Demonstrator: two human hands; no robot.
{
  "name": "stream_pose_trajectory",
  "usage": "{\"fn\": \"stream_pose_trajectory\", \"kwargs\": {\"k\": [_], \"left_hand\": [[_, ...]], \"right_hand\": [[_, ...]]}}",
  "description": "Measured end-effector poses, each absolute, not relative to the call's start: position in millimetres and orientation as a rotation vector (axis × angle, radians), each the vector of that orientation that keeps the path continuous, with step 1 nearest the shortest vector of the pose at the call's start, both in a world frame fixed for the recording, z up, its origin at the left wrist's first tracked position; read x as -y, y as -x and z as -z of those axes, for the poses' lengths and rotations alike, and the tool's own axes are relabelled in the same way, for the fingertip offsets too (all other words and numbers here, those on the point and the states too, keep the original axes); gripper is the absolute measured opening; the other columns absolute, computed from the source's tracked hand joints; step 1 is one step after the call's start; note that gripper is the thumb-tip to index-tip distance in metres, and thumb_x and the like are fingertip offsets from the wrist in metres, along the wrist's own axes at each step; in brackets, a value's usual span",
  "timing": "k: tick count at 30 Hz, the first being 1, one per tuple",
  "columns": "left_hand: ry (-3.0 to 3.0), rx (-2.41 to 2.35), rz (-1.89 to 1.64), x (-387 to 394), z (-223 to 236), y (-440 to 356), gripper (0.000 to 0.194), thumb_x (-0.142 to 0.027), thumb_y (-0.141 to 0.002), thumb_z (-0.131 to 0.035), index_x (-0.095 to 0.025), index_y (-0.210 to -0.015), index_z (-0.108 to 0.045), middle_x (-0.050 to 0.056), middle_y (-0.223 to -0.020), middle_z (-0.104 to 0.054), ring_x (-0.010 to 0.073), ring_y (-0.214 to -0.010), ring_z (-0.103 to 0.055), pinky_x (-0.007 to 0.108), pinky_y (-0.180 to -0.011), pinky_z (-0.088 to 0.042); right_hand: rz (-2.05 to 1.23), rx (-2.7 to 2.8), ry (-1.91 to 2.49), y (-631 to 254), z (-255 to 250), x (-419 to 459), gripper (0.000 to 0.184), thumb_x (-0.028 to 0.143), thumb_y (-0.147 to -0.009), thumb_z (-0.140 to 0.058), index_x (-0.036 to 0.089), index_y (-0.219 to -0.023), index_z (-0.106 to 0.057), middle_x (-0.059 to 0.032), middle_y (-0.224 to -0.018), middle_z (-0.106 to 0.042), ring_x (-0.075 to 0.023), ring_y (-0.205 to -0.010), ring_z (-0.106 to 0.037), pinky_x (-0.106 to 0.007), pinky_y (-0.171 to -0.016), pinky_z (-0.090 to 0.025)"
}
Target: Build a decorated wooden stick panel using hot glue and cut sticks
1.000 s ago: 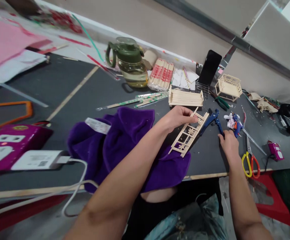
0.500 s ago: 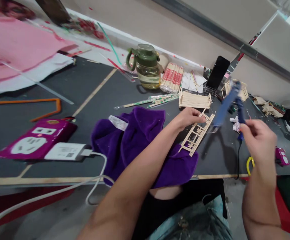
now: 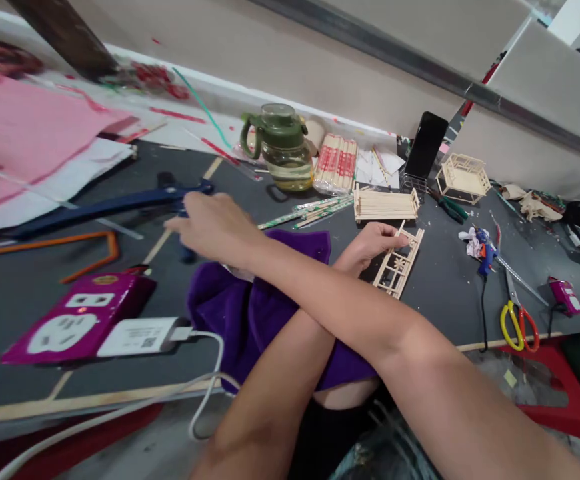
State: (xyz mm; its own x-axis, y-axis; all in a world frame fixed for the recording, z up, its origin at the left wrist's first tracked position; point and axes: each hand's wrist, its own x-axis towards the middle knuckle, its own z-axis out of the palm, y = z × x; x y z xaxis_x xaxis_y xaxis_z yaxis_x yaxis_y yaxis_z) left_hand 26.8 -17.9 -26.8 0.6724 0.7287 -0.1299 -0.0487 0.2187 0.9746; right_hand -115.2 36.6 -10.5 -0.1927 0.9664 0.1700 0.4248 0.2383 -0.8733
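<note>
My left hand [image 3: 367, 247] pinches the upper end of a small lattice panel [image 3: 399, 263] made of thin wooden sticks with flower-shaped pieces in it. My right arm crosses over my left forearm. At the far left, my right hand [image 3: 213, 223] is closed around part of a long dark blue hand tool [image 3: 115, 203]; its exact kind does not show. Under both forearms lies a crumpled purple cloth [image 3: 225, 313]. Just beyond the panel stands a small stick-built bench [image 3: 386, 205].
A green-lidded jug [image 3: 287, 150], a pack of sticks [image 3: 337, 163] and a phone [image 3: 426, 143] line the back. Scissors [image 3: 511, 320], a blue glue gun [image 3: 487, 257] and a stick model [image 3: 464, 177] are right. A purple power strip [image 3: 90, 303] with a white cable sits front left.
My right hand has swung from the right side across to the left, carrying the blue tool over my left arm. My left hand still holds the panel. The view has shifted slightly.
</note>
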Motion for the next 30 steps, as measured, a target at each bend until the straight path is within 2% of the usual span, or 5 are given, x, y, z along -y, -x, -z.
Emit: {"fn": "stream_pose_trajectory", "kwargs": {"k": [4, 8, 16, 21, 30], "left_hand": [[-1.266, -0.655, -0.61, 19.3, 25.1, -26.6, 0.035, -0.041, -0.065, -0.092, -0.018, -0.058, -0.066, -0.003, -0.051, -0.048, 0.0083, -0.053, -0.031, 0.029, -0.058, -0.019], [-1.3, -0.623, -0.606, 22.5, 18.5, -25.6, 0.033, -0.043, -0.067, -0.089, -0.017, -0.063, -0.071, -0.003, -0.054, -0.052, 0.0084, -0.054, -0.034, 0.028, -0.057, -0.021], [-1.23, -0.671, -0.622, 27.3, 11.2, -21.7, 0.032, -0.039, -0.06, -0.094, -0.015, -0.064, -0.072, -0.001, -0.059, -0.061, 0.0089, -0.056, -0.044, 0.026, -0.059, -0.031], [-1.18, -0.725, -0.603, 29.1, 9.1, -17.6, 0.031, -0.04, -0.062, -0.093, -0.015, -0.071, -0.076, 0.001, -0.065, -0.068, 0.011, -0.059, -0.052, 0.027, -0.062, -0.04], [-1.175, -0.803, -0.601, 34.0, 1.9, -12.9, 0.033, -0.04, -0.059, -0.094, -0.015, -0.069, -0.074, 0.0, -0.064, -0.067, 0.0112, -0.059, -0.054, 0.027, -0.062, -0.044]], "right_hand": [[-0.471, 2.318, 1.335, 95.1, -15.7, 28.4, 0.014, 0.031, -0.101, -0.069, 0.021, -0.093, -0.073, 0.01, -0.081, -0.065, -0.0065, -0.095, -0.071, -0.015, -0.079, -0.05], [-0.362, 2.067, 1.272, 12.1, -29.8, 113.3, 0.019, 0.025, -0.109, -0.054, 0.023, -0.107, -0.072, -0.0003, -0.112, -0.077, -0.012, -0.11, -0.07, -0.023, -0.095, -0.055], [-0.564, 0.674, 1.443, -170.9, 16.5, 154.4, 0.032, 0.05, -0.081, -0.08, 0.024, -0.095, -0.069, 0.0039, -0.077, -0.063, -0.0094, -0.057, -0.047, -0.023, -0.049, -0.038], [-1.074, 0.77, 1.332, -185.3, 19.5, 136.0, 0.044, 0.052, -0.067, -0.091, 0.02, -0.094, -0.077, 0.003, -0.075, -0.069, -0.0087, -0.061, -0.054, -0.02, -0.05, -0.043], [-1.089, 0.716, 1.302, -176.9, 25.5, 132.0, 0.042, 0.049, -0.063, -0.096, 0.022, -0.089, -0.077, 0.0029, -0.073, -0.072, -0.01, -0.06, -0.06, -0.023, -0.053, -0.055]]}}
